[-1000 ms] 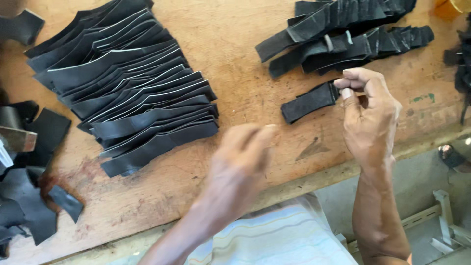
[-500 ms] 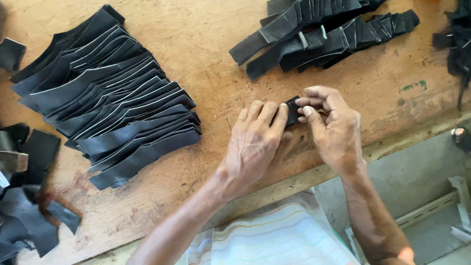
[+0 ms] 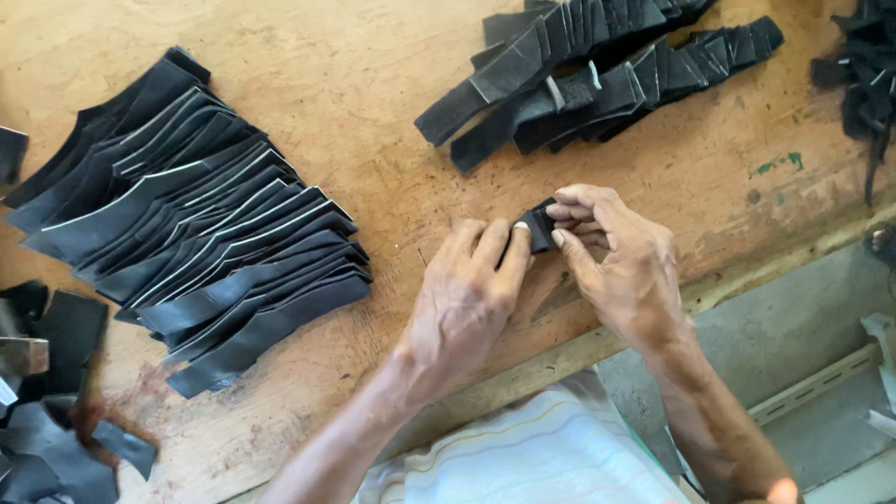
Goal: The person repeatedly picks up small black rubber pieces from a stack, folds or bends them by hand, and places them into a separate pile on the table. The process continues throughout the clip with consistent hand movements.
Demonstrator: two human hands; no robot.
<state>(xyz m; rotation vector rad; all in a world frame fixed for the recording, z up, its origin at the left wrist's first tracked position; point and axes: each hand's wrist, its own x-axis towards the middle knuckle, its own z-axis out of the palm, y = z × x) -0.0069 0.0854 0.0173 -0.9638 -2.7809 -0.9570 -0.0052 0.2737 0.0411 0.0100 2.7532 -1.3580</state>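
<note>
Hands have met: my left hand [image 3: 467,299], free a second ago, now presses the strip [image 3: 539,227] with my right hand [image 3: 623,266], fingers clamped, folding it small.

The left hand [image 3: 467,299], blurred at six o'clock a second ago, is now lying flat at centre, covering the black strip [image 3: 539,227]; the right hand [image 3: 621,271] is pinching a much shorter exposed end; both hands are closing together.
</note>
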